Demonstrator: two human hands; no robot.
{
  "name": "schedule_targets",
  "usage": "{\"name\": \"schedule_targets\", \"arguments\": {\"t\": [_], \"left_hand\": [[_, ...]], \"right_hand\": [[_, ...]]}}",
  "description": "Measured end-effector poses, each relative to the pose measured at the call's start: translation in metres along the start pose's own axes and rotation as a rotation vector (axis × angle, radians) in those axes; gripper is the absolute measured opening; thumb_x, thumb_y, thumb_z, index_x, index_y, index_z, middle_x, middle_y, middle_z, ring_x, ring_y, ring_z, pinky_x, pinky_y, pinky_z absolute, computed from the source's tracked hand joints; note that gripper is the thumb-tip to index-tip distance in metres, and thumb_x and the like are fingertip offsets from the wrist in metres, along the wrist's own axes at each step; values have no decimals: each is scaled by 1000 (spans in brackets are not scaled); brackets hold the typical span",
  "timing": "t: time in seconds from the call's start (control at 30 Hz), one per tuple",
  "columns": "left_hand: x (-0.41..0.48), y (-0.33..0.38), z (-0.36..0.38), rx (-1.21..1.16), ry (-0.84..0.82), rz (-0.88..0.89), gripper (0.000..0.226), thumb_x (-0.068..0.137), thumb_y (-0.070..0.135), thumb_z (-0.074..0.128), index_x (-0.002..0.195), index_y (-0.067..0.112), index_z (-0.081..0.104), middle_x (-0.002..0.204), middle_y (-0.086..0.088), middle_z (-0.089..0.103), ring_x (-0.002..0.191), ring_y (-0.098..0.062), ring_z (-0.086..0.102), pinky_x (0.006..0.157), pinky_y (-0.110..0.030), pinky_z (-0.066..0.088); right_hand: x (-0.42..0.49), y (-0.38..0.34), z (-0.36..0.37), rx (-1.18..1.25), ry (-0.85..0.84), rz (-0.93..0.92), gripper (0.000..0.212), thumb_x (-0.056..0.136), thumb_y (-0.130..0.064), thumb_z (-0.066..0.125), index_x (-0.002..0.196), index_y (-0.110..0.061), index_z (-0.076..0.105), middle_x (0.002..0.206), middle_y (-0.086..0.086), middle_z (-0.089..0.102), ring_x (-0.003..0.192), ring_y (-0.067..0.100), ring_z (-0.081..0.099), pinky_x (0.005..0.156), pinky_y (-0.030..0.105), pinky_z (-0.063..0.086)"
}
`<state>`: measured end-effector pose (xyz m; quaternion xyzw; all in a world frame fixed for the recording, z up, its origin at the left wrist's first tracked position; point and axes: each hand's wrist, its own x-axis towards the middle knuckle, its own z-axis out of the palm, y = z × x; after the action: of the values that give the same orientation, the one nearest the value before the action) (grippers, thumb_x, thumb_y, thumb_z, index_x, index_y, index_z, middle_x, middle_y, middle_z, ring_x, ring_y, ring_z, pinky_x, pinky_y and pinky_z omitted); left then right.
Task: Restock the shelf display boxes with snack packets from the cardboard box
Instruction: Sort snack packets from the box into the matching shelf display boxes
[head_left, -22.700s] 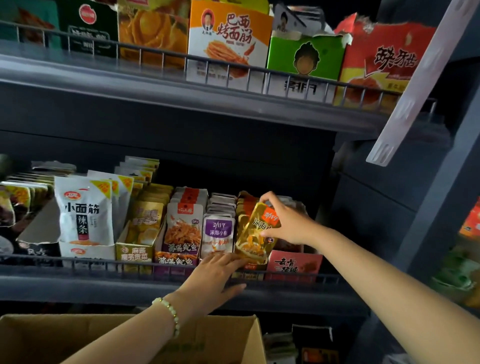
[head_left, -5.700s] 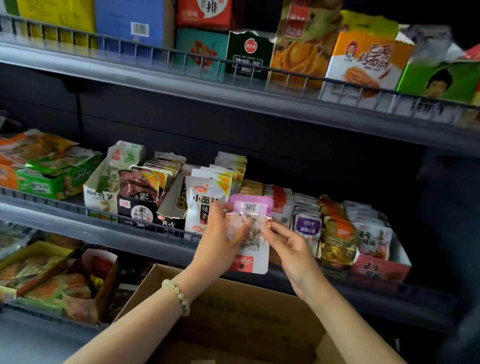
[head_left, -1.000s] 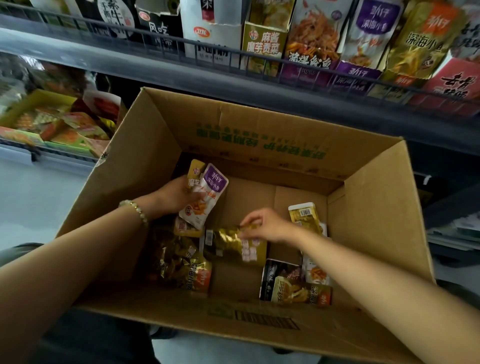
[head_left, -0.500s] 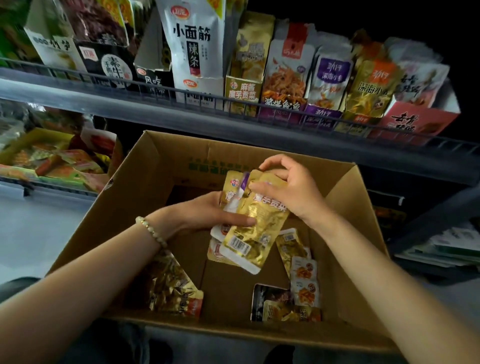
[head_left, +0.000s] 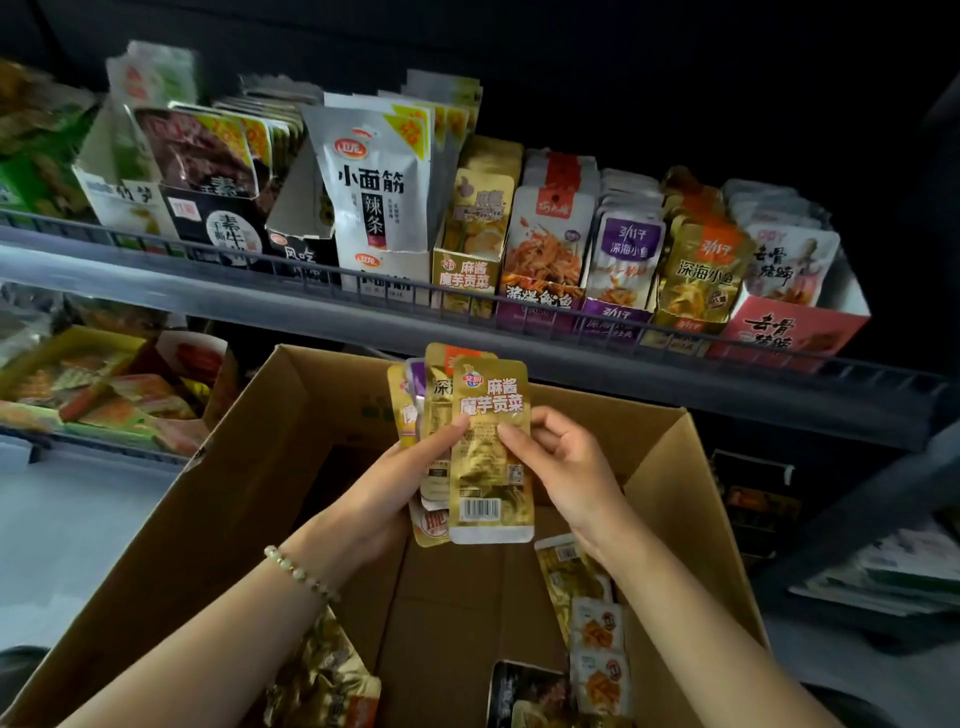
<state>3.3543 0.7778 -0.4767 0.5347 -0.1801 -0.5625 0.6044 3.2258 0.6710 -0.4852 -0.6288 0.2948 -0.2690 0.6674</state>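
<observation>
My left hand (head_left: 387, 486) holds a fanned stack of several snack packets upright above the open cardboard box (head_left: 218, 519). The front one is a gold packet (head_left: 491, 467) with a barcode at its bottom. My right hand (head_left: 566, 462) pinches that gold packet's right edge between thumb and fingers. Behind it show another gold packet (head_left: 436, 395) and a purple-topped one (head_left: 415, 376). On the shelf above stands a row of display boxes, among them a matching gold display box (head_left: 465, 280). Loose packets (head_left: 597, 629) lie on the box floor.
A wire rail (head_left: 311, 270) runs along the shelf front. To the right of the gold box stand purple (head_left: 618, 312), gold (head_left: 691, 322) and red (head_left: 795, 327) display boxes. A lower shelf at left holds yellow trays of snacks (head_left: 98, 384). More gold packets (head_left: 322, 680) lie at the box's near left.
Both hands have come up out of the box with the packets. The gold packet now stands upright at the front of the stack, and the view has tilted up toward the shelf.
</observation>
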Motion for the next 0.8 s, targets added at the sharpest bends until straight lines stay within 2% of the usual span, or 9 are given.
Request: {"name": "schedule_targets", "arguments": {"t": [0.07, 0.13, 0.27, 0.37, 0.43, 0.5, 0.6, 0.7, 0.8], "left_hand": [[2, 3, -3, -63, 18, 21, 38, 84, 37, 60, 116, 17, 64, 109, -7, 73, 100, -25, 70, 93, -43, 51], [4, 6, -5, -115, 64, 90, 30, 90, 32, 55, 114, 17, 63, 106, -7, 73, 96, -23, 71, 83, -38, 54], [8, -3, -2, 55, 156, 202, 30, 98, 22, 47, 126, 12, 55, 108, -8, 71, 93, -17, 70, 75, -28, 57], [8, -15, 8, 166, 85, 226, 36, 97, 22, 45, 132, 13, 47, 110, 0, 67, 95, -7, 67, 72, -16, 55], [7, -16, 12, 187, 28, 250, 41, 92, 31, 46, 131, 21, 45, 114, 4, 65, 101, -5, 65, 75, -14, 53], [8, -14, 12, 176, 40, 243, 44, 86, 35, 50, 127, 20, 50, 111, 2, 67, 102, -10, 66, 75, -14, 53], [4, -9, 9, 99, 55, 187, 24, 92, 16, 55, 114, 9, 62, 99, -7, 74, 86, -15, 72, 65, -17, 54], [-2, -3, 7, 86, 19, 120, 15, 94, 12, 55, 107, 11, 63, 86, -3, 76, 73, -14, 73, 55, -19, 54], [-2, -3, 4, 136, 20, 77, 12, 90, 14, 62, 102, 12, 62, 78, 1, 76, 68, -13, 73, 52, -18, 53]], "right_hand": [[2, -3, -3, 11, 44, -57, 18, 85, -24, 63, 101, -15, 62, 101, 3, 73, 94, 17, 70, 77, 29, 57], [3, -8, -14, -34, 155, -138, 17, 85, -31, 61, 101, -24, 63, 98, -2, 73, 91, 15, 69, 78, 31, 57], [1, 0, -19, -354, 227, -256, 26, 95, -30, 53, 119, -24, 60, 101, -11, 69, 86, 1, 66, 69, 16, 52], [3, 15, -3, -630, 198, -320, 34, 96, -34, 49, 125, -21, 60, 115, -12, 62, 106, -4, 58, 89, 12, 46], [4, 16, 6, -544, 107, -266, 34, 96, -42, 40, 119, -28, 62, 118, -13, 61, 111, 0, 56, 92, 15, 46], [4, 15, 9, -306, -52, -133, 36, 94, -47, 35, 113, -37, 63, 121, -10, 58, 109, 5, 57, 80, 22, 54], [6, 10, 6, -286, -32, -144, 25, 95, -32, 51, 118, -35, 60, 120, -3, 50, 101, 12, 57, 70, 21, 55], [11, 4, -8, -342, 56, -152, 50, 86, -22, 68, 128, -37, 46, 120, -6, 51, 97, 12, 56, 72, 17, 51], [10, 2, -18, -158, -68, -40, 64, 83, -12, 70, 133, -37, 38, 117, -3, 63, 103, 11, 64, 79, 20, 52]]}}
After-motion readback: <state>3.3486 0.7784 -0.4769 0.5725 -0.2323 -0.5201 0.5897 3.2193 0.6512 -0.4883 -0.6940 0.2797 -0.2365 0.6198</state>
